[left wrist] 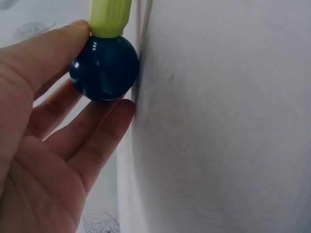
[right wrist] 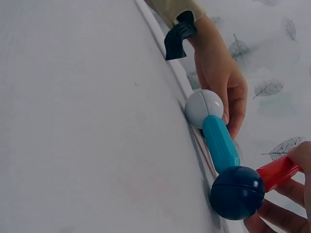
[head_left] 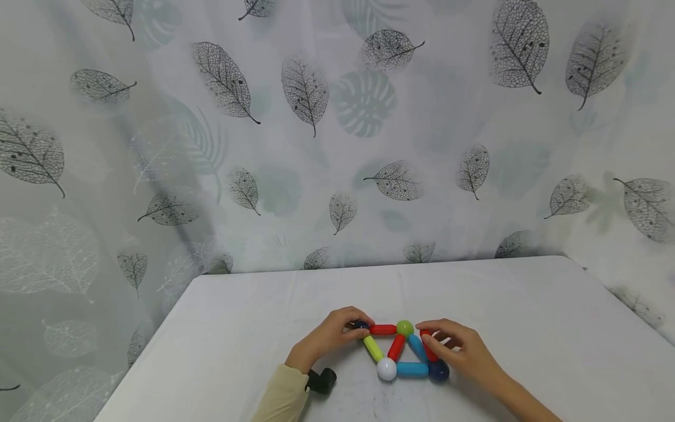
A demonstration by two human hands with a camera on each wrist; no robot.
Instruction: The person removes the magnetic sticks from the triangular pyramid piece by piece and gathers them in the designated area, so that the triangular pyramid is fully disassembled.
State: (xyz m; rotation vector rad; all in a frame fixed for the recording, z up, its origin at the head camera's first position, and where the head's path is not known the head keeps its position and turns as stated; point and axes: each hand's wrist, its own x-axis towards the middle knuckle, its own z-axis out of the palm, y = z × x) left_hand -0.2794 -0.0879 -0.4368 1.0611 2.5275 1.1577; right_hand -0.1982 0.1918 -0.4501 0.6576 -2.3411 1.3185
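Observation:
A flat frame of coloured rods and balls lies on the table. At its left corner my left hand [head_left: 336,333] holds a dark blue ball [left wrist: 104,68], thumb near the joint with a lime rod [head_left: 373,349]. A red rod [head_left: 383,329] runs from there to a green ball [head_left: 405,327]. Another red rod [head_left: 396,347] and a light blue rod [head_left: 417,348] slope down from the green ball. Below, a white ball [head_left: 387,369] joins a blue rod [head_left: 413,369] to a second dark blue ball [right wrist: 237,193]. My right hand [head_left: 464,347] pinches a red rod [right wrist: 278,173] standing off that ball.
The white-covered table [head_left: 237,334] spreads around the frame. A leaf-patterned curtain [head_left: 337,146] hangs behind it and along the sides. A black strap with a dark device [head_left: 323,381] is on my left wrist, just below a beige sleeve [head_left: 282,395].

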